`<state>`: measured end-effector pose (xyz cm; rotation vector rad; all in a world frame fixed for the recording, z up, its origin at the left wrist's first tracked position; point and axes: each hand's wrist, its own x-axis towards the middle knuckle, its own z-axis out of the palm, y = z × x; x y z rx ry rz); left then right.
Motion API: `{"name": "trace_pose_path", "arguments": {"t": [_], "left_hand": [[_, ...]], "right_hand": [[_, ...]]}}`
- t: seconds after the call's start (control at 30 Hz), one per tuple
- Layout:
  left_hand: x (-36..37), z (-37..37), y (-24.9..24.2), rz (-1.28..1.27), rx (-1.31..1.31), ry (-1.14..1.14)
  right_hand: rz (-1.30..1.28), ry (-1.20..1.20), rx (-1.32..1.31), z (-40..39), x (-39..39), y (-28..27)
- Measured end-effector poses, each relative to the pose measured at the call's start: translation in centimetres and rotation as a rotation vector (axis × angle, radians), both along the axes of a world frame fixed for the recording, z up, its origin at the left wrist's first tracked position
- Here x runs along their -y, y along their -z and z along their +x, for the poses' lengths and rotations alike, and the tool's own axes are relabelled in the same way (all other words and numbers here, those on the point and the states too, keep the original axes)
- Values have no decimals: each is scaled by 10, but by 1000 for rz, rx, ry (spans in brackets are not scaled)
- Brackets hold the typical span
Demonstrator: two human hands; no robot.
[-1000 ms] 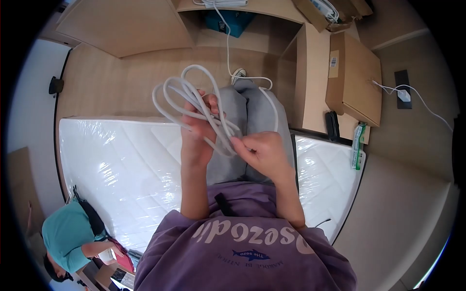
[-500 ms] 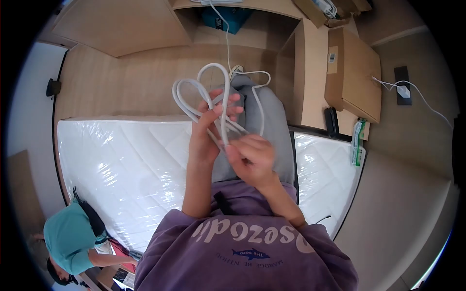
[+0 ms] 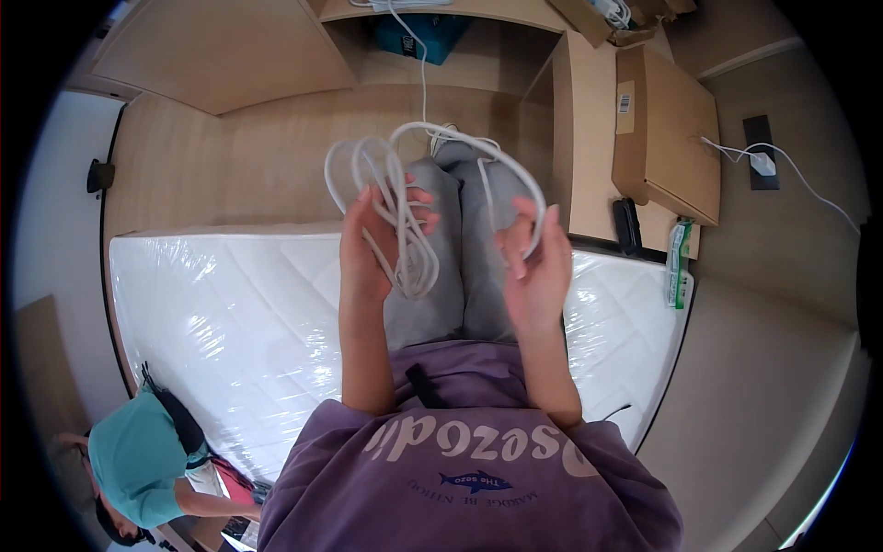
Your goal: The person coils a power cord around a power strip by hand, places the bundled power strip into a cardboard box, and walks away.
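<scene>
In the head view, I see both hands apart, near the middle of the frame, with a white cable [image 3: 402,221] between them. The left hand [image 3: 372,235] is closed loosely round its bundled loops, fingers curled among the strands. The right hand [image 3: 538,267], slightly blurred, has its fingers closed on a single stretch that arcs over from the coil. Below it all are grey trousers [image 3: 437,212].

A thinner white lead [image 3: 424,87] drops from the top edge towards a shoe; whether it joins the coil, I can't tell. A plastic-wrapped mattress [image 3: 230,313] spreads across left and centre. At upper right sits a closed cardboard box [image 3: 667,138], with a black object [image 3: 627,226] and a green-and-white packet [image 3: 679,262] below it, and a white plug [image 3: 762,164] in the wall beyond. Lower left, a person in a teal top [image 3: 138,455] bends over.
</scene>
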<state>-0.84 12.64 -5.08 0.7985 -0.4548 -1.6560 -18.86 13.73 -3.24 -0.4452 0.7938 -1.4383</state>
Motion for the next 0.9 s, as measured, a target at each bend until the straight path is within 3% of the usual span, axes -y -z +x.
{"name": "trace_pose_path", "arguments": {"t": [0.07,0.23,0.4,0.47,0.5,0.6,0.63,0.73,0.77,0.87,0.9], "left_hand": [[1,-4,0,5,-22,38],[2,-20,-7,36,71,68],[0,-25,-2,-28,-5,72],[-2,-23,-1,-93,-162,80],[-3,-22,-6,-98,-122,99],[-2,-20,-3,-364,-233,114],[-5,-16,-7,-339,-323,111],[-3,-10,2,-496,-283,43],[-3,-5,-3,-484,-91,16],[-5,-4,-7,-287,-14,-238],[-5,0,-4,-346,-175,-281]], "right_hand": [[-33,56,132,-11,5,-3],[-376,2,-183,-19,-9,2],[-914,-285,-1038,15,-15,-23],[-927,-436,-1160,26,-20,-14],[-930,-514,-1221,28,-22,-11],[-915,-583,-1164,26,-22,-12],[-889,-622,-1174,25,-22,-11],[-820,-693,-1217,21,-18,-9],[-797,-698,-1230,21,-19,-8],[-731,-725,-1307,23,-21,-5],[-711,-735,-1339,25,-22,-3]]}}
